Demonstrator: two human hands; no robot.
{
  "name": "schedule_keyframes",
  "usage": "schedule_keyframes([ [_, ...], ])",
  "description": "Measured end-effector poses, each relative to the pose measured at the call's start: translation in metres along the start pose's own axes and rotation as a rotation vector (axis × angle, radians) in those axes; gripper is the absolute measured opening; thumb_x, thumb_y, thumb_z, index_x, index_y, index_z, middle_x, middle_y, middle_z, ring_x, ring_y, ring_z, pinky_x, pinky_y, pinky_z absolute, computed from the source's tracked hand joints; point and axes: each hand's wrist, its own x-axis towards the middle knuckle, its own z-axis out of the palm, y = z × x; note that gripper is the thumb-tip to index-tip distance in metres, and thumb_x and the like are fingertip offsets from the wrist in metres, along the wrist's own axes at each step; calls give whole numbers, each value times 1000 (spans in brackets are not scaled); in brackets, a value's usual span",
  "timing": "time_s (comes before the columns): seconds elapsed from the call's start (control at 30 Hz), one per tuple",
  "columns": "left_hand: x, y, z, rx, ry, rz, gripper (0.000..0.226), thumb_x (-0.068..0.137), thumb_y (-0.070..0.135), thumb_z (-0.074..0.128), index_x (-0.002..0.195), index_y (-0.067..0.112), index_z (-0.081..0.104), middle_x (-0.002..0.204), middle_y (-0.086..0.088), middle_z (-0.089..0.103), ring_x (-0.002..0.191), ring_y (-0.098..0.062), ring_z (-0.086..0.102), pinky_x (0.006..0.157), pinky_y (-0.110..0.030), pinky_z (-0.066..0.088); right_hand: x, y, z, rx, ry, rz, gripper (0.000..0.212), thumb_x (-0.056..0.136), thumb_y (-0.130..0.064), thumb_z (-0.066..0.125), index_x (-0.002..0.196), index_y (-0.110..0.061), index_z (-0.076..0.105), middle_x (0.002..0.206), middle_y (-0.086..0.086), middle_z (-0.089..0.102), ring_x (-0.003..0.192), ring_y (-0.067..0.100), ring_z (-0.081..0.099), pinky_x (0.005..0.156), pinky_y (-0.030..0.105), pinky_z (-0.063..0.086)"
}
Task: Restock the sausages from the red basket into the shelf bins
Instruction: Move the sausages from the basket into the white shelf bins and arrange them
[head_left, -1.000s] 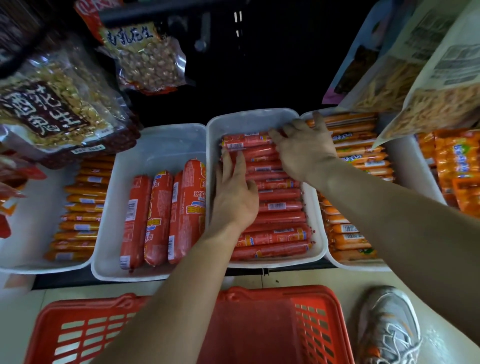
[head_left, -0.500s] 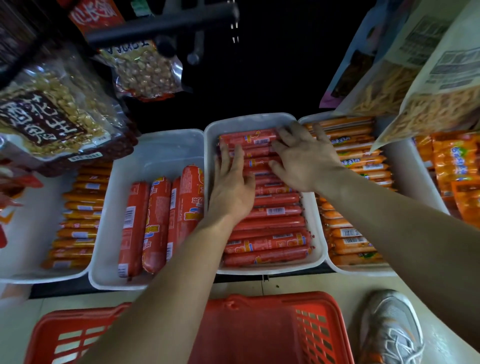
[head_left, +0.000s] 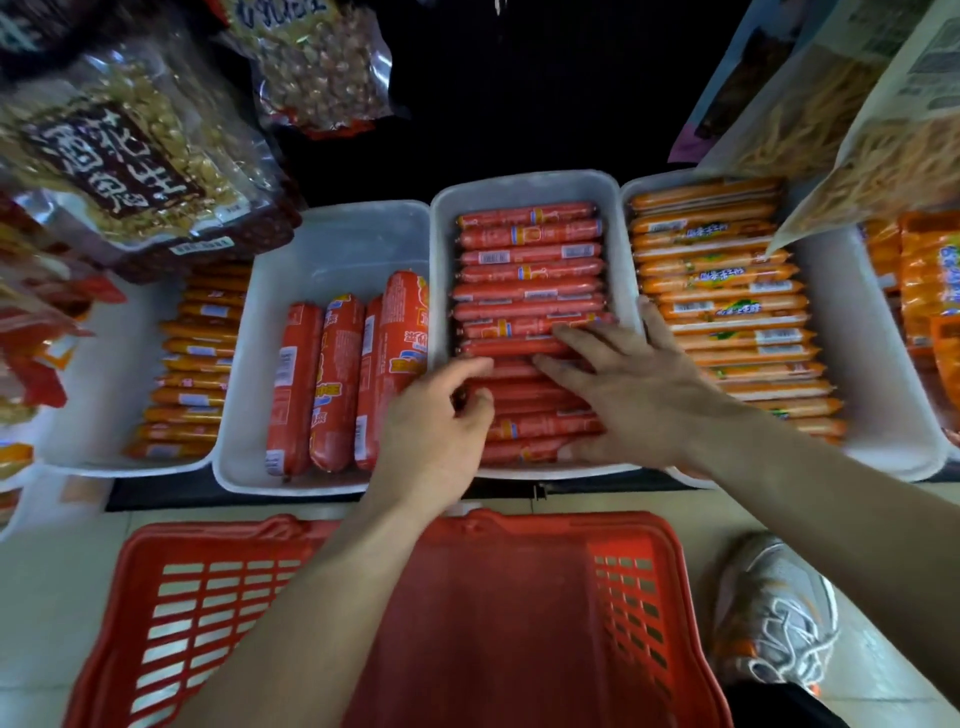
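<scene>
A white shelf bin (head_left: 441, 260) in the middle holds a stacked row of thin red sausages (head_left: 530, 260) lying crosswise. My right hand (head_left: 628, 384) lies flat on the near half of that row, fingers spread, thumb on the bin's right wall. My left hand (head_left: 436, 431) is at the bin's near left corner with fingers curled onto the sausages there; I cannot tell whether it grips one. The red basket (head_left: 519, 623) stands on the floor below, and no sausages show in it.
Left of the middle bin, another white bin (head_left: 332, 244) holds thick red sausages (head_left: 332, 384). Bins of orange sausages (head_left: 727, 291) flank both sides. Snack bags (head_left: 124, 156) hang overhead at left and right. My grey shoe (head_left: 774, 613) stands right of the basket.
Both hands have slid from the far end of the red sausage row back toward the near end. My left hand's fingers have curled in from flat.
</scene>
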Motion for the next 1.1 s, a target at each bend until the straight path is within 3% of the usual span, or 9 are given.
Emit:
schedule_keyframes([
  [0.07, 0, -3, -5, -93, 16, -36, 31, 96, 14, 59, 123, 27, 68, 118, 16, 69, 108, 9, 61, 95, -7, 43, 9, 0, -3, -14, 34, 8, 99, 76, -89, 35, 156, -40, 3, 161, -2, 13, 147, 29, 12, 115, 67, -9],
  [0.2, 1, -7, -4, -94, 23, -45, 34, 96, 12, 58, 127, 25, 66, 121, 12, 68, 110, 5, 61, 94, -6, 43, 17, -4, -9, -19, 88, 27, 100, 69, -88, 43, 153, -38, 21, 150, -1, 33, 138, 30, 32, 117, 66, 3],
  [0.3, 5, -10, 3, -45, 1, -37, 37, 98, 14, 56, 132, 27, 61, 129, 11, 65, 117, 1, 59, 100, -13, 42, 14, -9, 2, -10, 205, -133, 82, 68, -74, 62, 139, -34, 50, 134, 1, 50, 121, 29, 48, 109, 55, 32],
  [0.37, 6, -9, 5, -108, 5, -58, 38, 98, 12, 55, 134, 24, 60, 130, 10, 64, 118, 2, 58, 101, -13, 42, 16, -11, 2, 13, 154, -177, 74, 72, -69, 66, 136, -35, 51, 130, -2, 49, 119, 24, 49, 100, 47, 41],
  [0.53, 4, -6, 5, -282, 52, -78, 39, 97, 2, 54, 134, 15, 58, 119, 14, 62, 101, 20, 57, 90, -1, 40, 22, -19, -5, -31, 141, -130, 82, 71, -71, 61, 143, -37, 38, 127, -2, 51, 113, 26, 54, 88, 45, 47],
  [0.67, 2, -10, 5, -372, 133, -80, 41, 95, -6, 48, 132, 9, 59, 124, 2, 65, 115, 0, 61, 99, -12, 45, 18, -19, 8, -43, 279, -142, 84, 68, -63, 67, 142, -32, 42, 119, 2, 59, 103, 31, 60, 81, 46, 52],
  [0.87, 2, -9, 5, -407, 123, -70, 38, 97, -1, 51, 134, 8, 58, 127, 0, 65, 114, -2, 62, 95, -8, 45, 30, -24, -18, -25, 8, -189, 63, 73, -62, 67, 126, -30, 53, 120, -5, 56, 113, 24, 55, 93, 41, 49],
  [0.97, 3, -12, 5, -422, 126, -68, 37, 98, 0, 53, 134, 6, 58, 127, -1, 65, 114, -4, 63, 95, -9, 45, 30, -28, -24, 2, -17, -183, 61, 73, -60, 64, 125, -30, 54, 115, -7, 57, 107, 22, 60, 88, 37, 51],
  [1.1, 3, -14, 5, -443, 129, -79, 37, 98, -1, 51, 134, 7, 58, 127, -2, 65, 115, -5, 63, 100, -16, 47, 26, -24, -19, 83, -13, -134, 65, 73, -59, 63, 129, -30, 50, 121, -7, 58, 113, 21, 58, 95, 36, 47],
])
